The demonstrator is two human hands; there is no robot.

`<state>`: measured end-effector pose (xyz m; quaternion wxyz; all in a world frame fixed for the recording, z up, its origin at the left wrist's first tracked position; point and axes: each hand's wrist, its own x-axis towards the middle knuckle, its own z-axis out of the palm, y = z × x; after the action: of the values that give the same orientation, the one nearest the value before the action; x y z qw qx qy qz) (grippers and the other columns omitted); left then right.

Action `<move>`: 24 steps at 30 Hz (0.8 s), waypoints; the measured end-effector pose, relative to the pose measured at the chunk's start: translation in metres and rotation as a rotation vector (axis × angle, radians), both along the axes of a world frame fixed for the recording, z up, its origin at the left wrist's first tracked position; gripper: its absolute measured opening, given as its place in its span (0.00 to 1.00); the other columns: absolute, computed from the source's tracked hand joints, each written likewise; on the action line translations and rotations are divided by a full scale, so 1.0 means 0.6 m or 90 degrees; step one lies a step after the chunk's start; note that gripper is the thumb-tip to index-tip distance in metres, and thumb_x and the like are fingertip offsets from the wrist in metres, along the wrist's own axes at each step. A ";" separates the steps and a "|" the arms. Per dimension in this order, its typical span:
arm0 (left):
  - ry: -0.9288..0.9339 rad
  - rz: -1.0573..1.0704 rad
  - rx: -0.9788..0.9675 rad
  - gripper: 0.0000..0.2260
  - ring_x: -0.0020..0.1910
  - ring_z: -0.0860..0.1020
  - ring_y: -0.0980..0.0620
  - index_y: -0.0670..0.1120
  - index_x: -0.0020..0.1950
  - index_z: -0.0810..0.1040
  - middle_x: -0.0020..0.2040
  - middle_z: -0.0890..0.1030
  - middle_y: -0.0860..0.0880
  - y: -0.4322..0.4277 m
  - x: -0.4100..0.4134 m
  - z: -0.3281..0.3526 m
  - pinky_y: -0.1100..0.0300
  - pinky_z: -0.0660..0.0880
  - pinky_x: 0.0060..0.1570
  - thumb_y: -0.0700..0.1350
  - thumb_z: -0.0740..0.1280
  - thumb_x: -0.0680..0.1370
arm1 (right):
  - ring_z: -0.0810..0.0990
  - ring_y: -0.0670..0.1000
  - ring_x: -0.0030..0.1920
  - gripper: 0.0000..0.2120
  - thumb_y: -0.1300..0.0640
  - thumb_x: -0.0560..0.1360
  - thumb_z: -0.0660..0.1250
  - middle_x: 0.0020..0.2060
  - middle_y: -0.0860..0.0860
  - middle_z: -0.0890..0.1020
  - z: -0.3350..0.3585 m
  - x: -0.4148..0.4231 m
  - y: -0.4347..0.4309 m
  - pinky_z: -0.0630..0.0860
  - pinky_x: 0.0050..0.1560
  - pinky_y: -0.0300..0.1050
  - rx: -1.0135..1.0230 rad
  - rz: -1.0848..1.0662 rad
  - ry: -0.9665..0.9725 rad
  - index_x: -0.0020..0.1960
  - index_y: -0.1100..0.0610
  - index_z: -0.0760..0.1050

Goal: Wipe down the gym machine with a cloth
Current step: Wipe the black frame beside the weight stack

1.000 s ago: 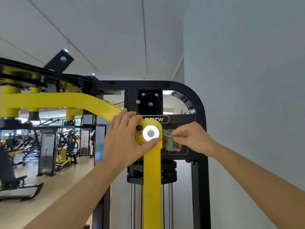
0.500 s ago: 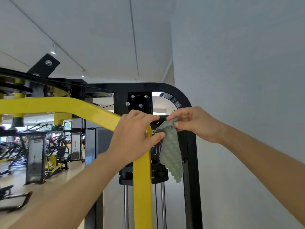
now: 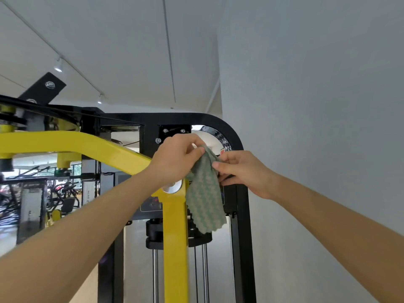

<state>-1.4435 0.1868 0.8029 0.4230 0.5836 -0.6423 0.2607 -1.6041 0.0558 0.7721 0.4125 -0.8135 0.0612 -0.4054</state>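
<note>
Cloth point(image 3: 205, 193), nubby green waffle-weave, hangs before the glossy yellow arm point(image 3: 175, 237) and black frame point(image 3: 242, 215), pinched at its top by left hand point(image 3: 177, 158) and right hand point(image 3: 242, 171); fingertips partly hidden.

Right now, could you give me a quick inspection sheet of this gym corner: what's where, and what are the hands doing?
Surface: yellow arm and black frame of the machine, both glossy; no grime that I can make out.
Job's things: green cloth, hanging loose beside the yellow arm's upright part.
Clutter: nothing seen.
Hands: left hand grips the cloth's top; right hand pinches its right edge.
Cables: black belt along the top left; thin cable between the guide rods.
Surroundings: white wall at right, other gym machines at left, ceiling spotlights.
</note>
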 end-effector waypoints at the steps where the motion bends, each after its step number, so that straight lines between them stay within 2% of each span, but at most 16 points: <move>1: -0.003 0.005 -0.001 0.06 0.39 0.81 0.47 0.52 0.48 0.82 0.37 0.83 0.48 -0.003 0.000 0.011 0.43 0.79 0.45 0.48 0.66 0.82 | 0.83 0.52 0.41 0.02 0.63 0.77 0.72 0.39 0.56 0.84 0.006 0.000 -0.008 0.83 0.52 0.49 -0.004 -0.029 -0.008 0.49 0.60 0.81; 4: 0.028 0.010 0.024 0.06 0.45 0.81 0.45 0.51 0.48 0.83 0.42 0.83 0.44 -0.013 0.008 0.050 0.45 0.79 0.50 0.49 0.67 0.81 | 0.80 0.50 0.36 0.05 0.67 0.75 0.70 0.34 0.54 0.80 0.029 0.000 -0.034 0.82 0.48 0.48 -0.011 -0.087 -0.036 0.46 0.58 0.81; 7: 0.055 0.001 0.071 0.07 0.46 0.83 0.50 0.51 0.46 0.84 0.43 0.85 0.49 -0.033 0.019 0.093 0.50 0.80 0.51 0.51 0.70 0.79 | 0.79 0.49 0.34 0.06 0.66 0.76 0.68 0.33 0.53 0.79 0.051 0.007 -0.051 0.79 0.40 0.45 0.000 -0.081 -0.024 0.44 0.57 0.80; 10: 0.073 0.010 0.111 0.09 0.41 0.81 0.54 0.47 0.46 0.85 0.43 0.85 0.49 -0.055 0.029 0.129 0.58 0.78 0.42 0.52 0.72 0.78 | 0.75 0.49 0.26 0.04 0.65 0.78 0.66 0.27 0.52 0.77 0.077 0.022 -0.074 0.70 0.25 0.40 -0.027 -0.143 -0.020 0.46 0.58 0.78; 12: 0.028 0.065 0.144 0.08 0.41 0.79 0.55 0.48 0.48 0.86 0.43 0.83 0.51 -0.069 0.043 0.150 0.64 0.73 0.36 0.51 0.71 0.79 | 0.73 0.49 0.22 0.03 0.65 0.78 0.65 0.26 0.54 0.79 0.098 0.034 -0.092 0.65 0.21 0.38 -0.030 -0.163 -0.024 0.50 0.60 0.77; 15: -0.034 0.150 0.146 0.05 0.47 0.79 0.50 0.48 0.51 0.86 0.46 0.82 0.50 -0.095 0.071 0.180 0.62 0.73 0.41 0.47 0.70 0.80 | 0.80 0.53 0.26 0.04 0.66 0.78 0.66 0.37 0.59 0.86 0.135 0.052 -0.113 0.73 0.24 0.40 -0.012 -0.136 -0.027 0.52 0.60 0.76; 18: -0.014 0.193 0.084 0.04 0.41 0.77 0.52 0.48 0.49 0.85 0.43 0.80 0.49 -0.118 0.096 0.214 0.63 0.73 0.34 0.45 0.71 0.79 | 0.84 0.54 0.36 0.06 0.68 0.76 0.68 0.43 0.59 0.86 0.174 0.077 -0.139 0.82 0.36 0.44 -0.055 -0.145 -0.075 0.51 0.60 0.78; 20: 0.005 0.216 0.047 0.02 0.36 0.75 0.56 0.48 0.48 0.85 0.41 0.80 0.50 -0.131 0.111 0.240 0.64 0.70 0.31 0.45 0.73 0.78 | 0.83 0.51 0.41 0.09 0.68 0.74 0.70 0.45 0.58 0.86 0.203 0.094 -0.162 0.80 0.44 0.41 -0.127 -0.181 -0.120 0.53 0.59 0.81; 22: 0.021 0.230 0.020 0.02 0.32 0.74 0.55 0.48 0.46 0.84 0.39 0.81 0.49 -0.146 0.128 0.266 0.63 0.68 0.30 0.45 0.74 0.77 | 0.82 0.48 0.47 0.14 0.67 0.73 0.71 0.48 0.54 0.86 0.231 0.112 -0.185 0.76 0.46 0.31 -0.192 -0.196 -0.133 0.58 0.59 0.82; 24: 0.030 0.251 0.000 0.01 0.31 0.74 0.54 0.48 0.46 0.84 0.37 0.80 0.50 -0.163 0.144 0.289 0.63 0.68 0.30 0.44 0.73 0.77 | 0.82 0.48 0.53 0.19 0.66 0.74 0.71 0.53 0.53 0.85 0.257 0.133 -0.210 0.73 0.48 0.28 -0.241 -0.189 -0.116 0.64 0.58 0.79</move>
<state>-1.3572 0.0893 0.9763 0.3790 0.7039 -0.5053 0.3248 -1.5245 -0.0700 0.9262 0.1921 -0.8184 0.0657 -0.5375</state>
